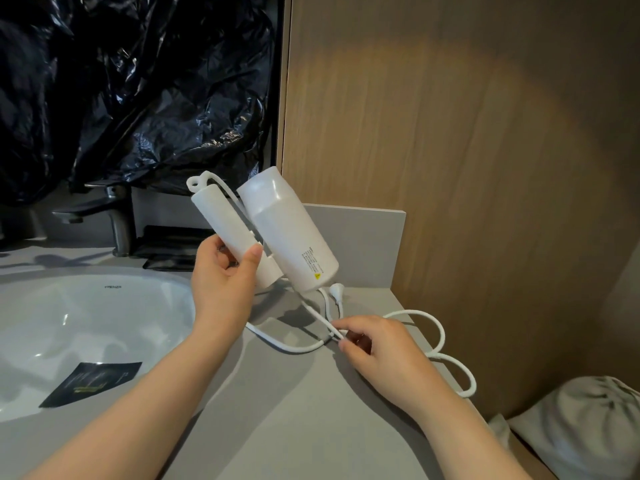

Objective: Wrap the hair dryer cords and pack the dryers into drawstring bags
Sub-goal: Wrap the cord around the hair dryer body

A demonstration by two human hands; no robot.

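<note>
My left hand [225,289] grips the folded handle of a white hair dryer [287,233] and holds it up above the grey counter [277,410], barrel pointing down to the right. Its white cord [440,337] trails in loops across the counter toward the wooden wall, with the plug [335,292] lying just under the barrel. My right hand [377,344] pinches two strands of the cord where they cross on the counter. A grey drawstring bag [588,431], pulled closed and bulging, lies at the lower right.
A white basin [86,323] fills the left side, with a black packet [93,382] lying in it. A dark tap [114,216] and a black folded item [169,247] stand behind it. Black plastic sheeting [138,81] covers the back; a wooden panel [450,133] closes off the right.
</note>
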